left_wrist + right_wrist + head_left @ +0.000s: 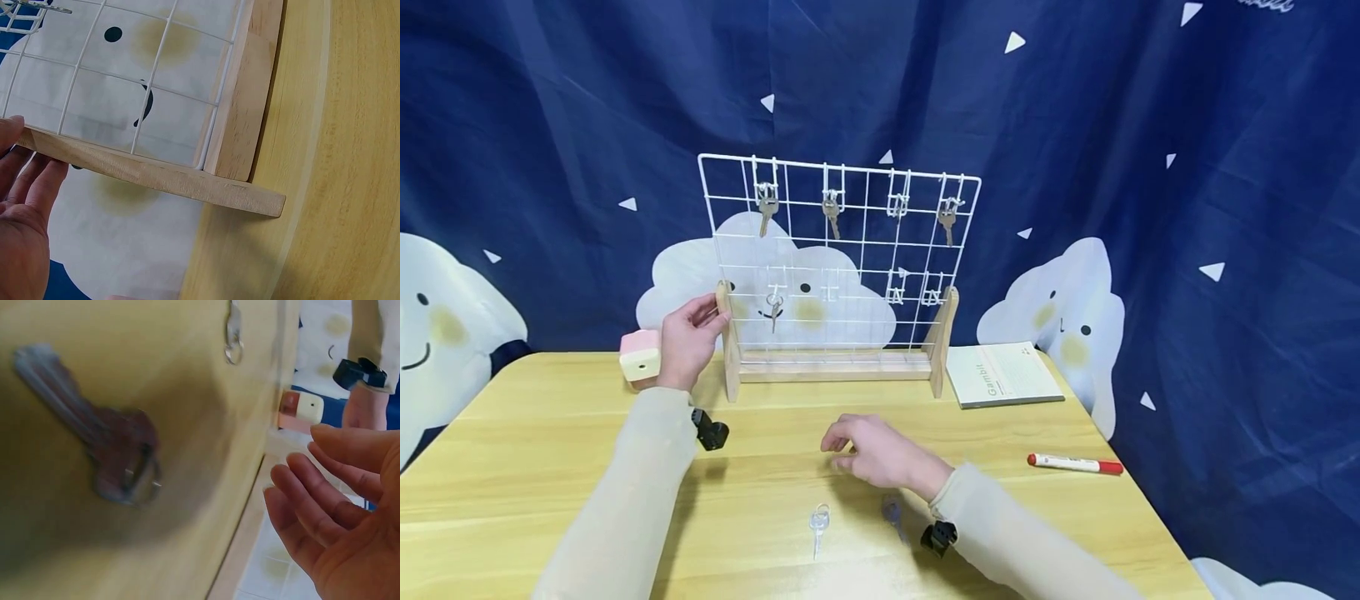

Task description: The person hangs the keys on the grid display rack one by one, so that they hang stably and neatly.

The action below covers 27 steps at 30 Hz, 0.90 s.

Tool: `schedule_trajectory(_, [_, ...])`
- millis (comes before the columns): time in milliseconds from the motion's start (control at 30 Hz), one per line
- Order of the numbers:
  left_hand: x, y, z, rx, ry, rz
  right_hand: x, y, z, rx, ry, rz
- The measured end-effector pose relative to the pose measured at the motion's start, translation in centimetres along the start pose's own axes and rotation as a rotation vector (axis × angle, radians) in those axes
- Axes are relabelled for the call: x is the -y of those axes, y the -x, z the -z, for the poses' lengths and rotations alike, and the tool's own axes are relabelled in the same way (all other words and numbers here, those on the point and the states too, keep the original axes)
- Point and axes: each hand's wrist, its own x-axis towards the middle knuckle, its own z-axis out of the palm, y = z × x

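Note:
My left hand grips the left wooden post of a white wire grid rack; in the left wrist view, thumb and fingers lie on either side of that post. Keys hang from hooks on the grid: three along the top, such as the left one, and one key lower left. Over the table, my right hand holds nothing, fingers loosely bent. Below it lie two keys with rings, a silver key and a key in the hand's shadow, blurred close up in the right wrist view.
A pink and white box-shaped thing stands behind my left wrist. Right of the rack lies a notebook, and nearer the table's right edge a red-capped marker. A blue curtain hangs behind the table.

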Motion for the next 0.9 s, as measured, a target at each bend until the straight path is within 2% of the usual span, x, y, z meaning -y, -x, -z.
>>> schedule_trajectory(367, [0.0,-0.1,0.0,0.000,-0.003,0.006,0.3,0.8,-1.6,0.129,0.015,0.046])
schedule_trajectory(667, [-0.2,0.1,0.0,0.002,0.011,0.009,0.6,0.5,-2.8,0.175,0.110,0.084])
schedule_trajectory(900, [-0.2,0.1,-0.1,-0.008,0.020,0.003,0.6,0.6,-3.1,0.173,0.144,0.114])
